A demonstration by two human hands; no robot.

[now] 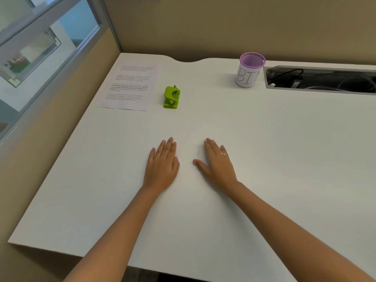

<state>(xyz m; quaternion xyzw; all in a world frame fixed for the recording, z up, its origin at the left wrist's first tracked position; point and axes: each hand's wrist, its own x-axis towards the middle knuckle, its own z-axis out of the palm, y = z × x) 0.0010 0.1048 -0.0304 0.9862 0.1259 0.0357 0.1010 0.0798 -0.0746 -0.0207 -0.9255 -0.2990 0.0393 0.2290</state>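
Observation:
My left hand (162,163) and my right hand (217,163) lie flat, palms down, side by side on the white desk (264,159), fingers straight and holding nothing. A ring shows on a finger of the right hand. Beyond them a small green hole punch (172,97) sits on the desk. To its left lies a printed sheet of paper (132,86) near the desk's far left corner. A purple-rimmed cup (249,70) with a white label reading "BIN" stands at the back, right of centre.
A cable slot (319,79) with dark cords is cut into the desk at the back right. Tan partition walls close the back and left sides, with a window (40,47) at the upper left. The desk's front edge runs near my forearms.

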